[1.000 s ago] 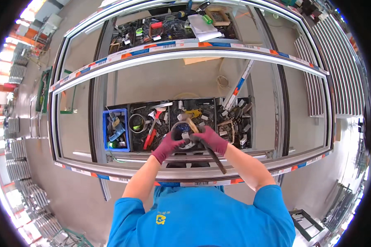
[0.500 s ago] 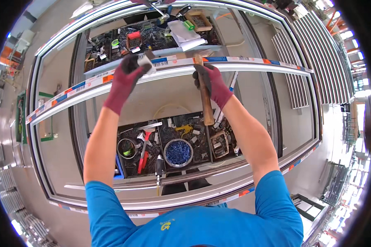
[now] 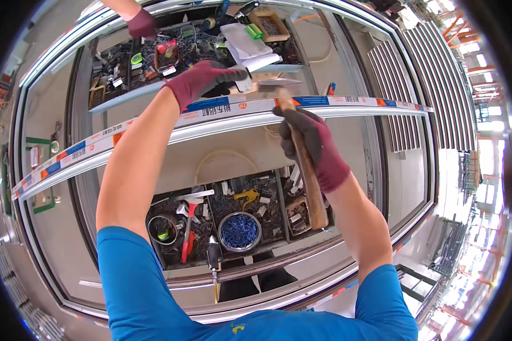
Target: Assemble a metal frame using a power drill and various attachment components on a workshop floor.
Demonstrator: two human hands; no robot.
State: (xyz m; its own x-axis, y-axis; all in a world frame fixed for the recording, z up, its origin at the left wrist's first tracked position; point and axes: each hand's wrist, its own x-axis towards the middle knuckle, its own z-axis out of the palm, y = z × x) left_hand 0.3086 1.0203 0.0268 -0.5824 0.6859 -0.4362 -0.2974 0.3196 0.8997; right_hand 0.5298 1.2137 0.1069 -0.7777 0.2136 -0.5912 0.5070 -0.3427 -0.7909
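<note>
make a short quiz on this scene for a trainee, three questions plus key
1. True or false: the person's maroon-and-black gloved right grip holds the brown wooden-handled hammer.

2. What fills the round silver metal bowl?
A. Red caps
B. Slender blue pieces
C. Clear water

3. Fill in: in the picture, the black cylindrical handheld tool lies to the ____ of the bowl.

Key:
1. True
2. B
3. left

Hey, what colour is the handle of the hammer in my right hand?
The hammer handle is brown; it shows well in the head view.
</note>
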